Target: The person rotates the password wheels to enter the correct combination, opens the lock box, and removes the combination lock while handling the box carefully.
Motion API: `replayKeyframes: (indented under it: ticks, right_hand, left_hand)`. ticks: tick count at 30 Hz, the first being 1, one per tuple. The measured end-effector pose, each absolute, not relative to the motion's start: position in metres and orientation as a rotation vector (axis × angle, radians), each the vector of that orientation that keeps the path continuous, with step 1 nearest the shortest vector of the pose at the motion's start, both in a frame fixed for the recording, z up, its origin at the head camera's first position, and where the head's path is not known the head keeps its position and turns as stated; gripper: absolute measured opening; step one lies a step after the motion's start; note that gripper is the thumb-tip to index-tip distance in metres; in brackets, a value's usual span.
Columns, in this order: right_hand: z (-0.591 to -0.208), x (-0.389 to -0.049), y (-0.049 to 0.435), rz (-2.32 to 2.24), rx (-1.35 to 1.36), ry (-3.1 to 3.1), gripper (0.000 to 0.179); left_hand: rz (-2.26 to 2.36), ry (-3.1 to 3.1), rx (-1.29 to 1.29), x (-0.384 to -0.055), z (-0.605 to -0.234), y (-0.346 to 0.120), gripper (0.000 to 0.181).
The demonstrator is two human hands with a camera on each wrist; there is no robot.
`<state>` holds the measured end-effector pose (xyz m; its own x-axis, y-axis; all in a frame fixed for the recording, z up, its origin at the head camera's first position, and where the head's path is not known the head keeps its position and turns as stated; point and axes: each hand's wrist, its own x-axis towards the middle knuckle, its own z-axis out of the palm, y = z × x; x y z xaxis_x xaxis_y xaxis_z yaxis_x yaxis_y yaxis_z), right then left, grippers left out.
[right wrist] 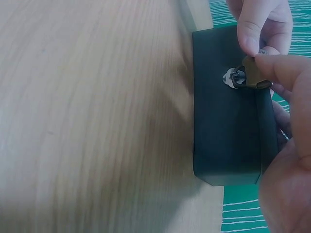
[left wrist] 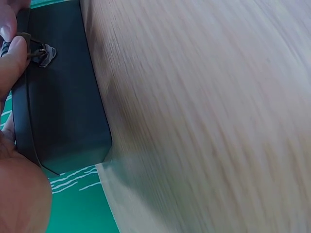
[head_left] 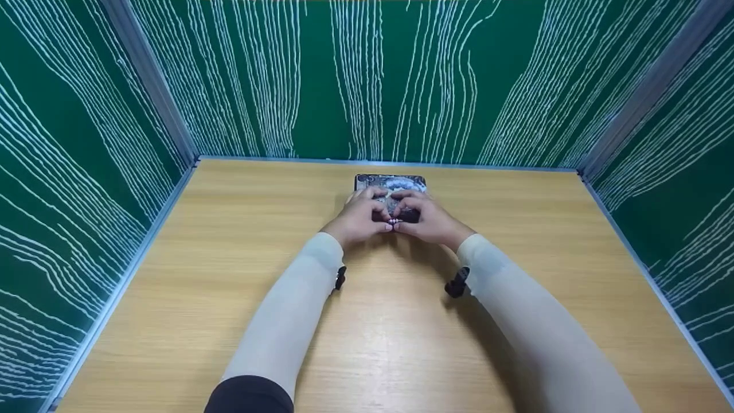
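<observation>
A dark box (head_left: 361, 182) with a patterned lid sits on the wooden table near its back edge. On its plain dark front, the right wrist view shows a brass-coloured latch (right wrist: 253, 75) with a metal loop at a silvery plate (right wrist: 227, 78). My left hand (head_left: 358, 218) pinches the latch from the left, its thumb (left wrist: 15, 60) bent toward it. From the other side my right hand (head_left: 433, 221) pinches it between thumb and forefinger. Other fingers of both hands rest over the lid. A small red-and-white patterned bit (head_left: 394, 221) shows between the fingertips; its kind is unclear.
The wooden table (head_left: 229, 258) spreads around the box. Green walls (head_left: 315, 86) with wavy white lines stand behind and at both sides, joined by grey metal posts (head_left: 152, 74). Dark wrist devices (head_left: 457, 282) sit over the pale sleeves.
</observation>
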<state>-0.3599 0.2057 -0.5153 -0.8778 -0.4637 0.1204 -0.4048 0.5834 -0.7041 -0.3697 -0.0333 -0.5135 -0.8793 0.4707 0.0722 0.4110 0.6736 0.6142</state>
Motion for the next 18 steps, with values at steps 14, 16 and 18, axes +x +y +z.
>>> replayKeyframes:
  ticks: [14,16,18]
  right_hand:
    - [-0.5162,-0.3601,0.2086,-1.175,-0.725,2.719,0.015]
    - [-0.5153,-0.3603,0.2081,-1.17,-0.716,2.714,0.014]
    - [-0.5141,-0.3606,0.2075,-1.164,-0.715,2.711,0.012]
  left_hand:
    - [0.993,2.772,0.701,-0.3691,-0.514,-0.0316,0.01]
    - [0.994,2.774,0.697,-0.3689,-0.5135,-0.0319,0.01]
    - [1.003,2.774,0.692,-0.3689,-0.5131,-0.0321,0.011]
